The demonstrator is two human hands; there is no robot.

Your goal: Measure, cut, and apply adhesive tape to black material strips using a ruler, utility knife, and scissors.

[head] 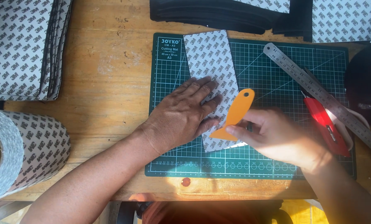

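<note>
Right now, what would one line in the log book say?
left hand: pressing patterned strip flat | right hand: holding orange scraper on strip | surface: green cutting mat

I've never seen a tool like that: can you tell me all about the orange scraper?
The scraper is a flat orange piece, plastic by the look of it, with a rounded narrow top that has a small hole, widening to a broad lower edge. It lies tilted on the patterned strip over the green mat. The right hand pinches its lower part; the left hand lies flat on the strip beside it.
</note>
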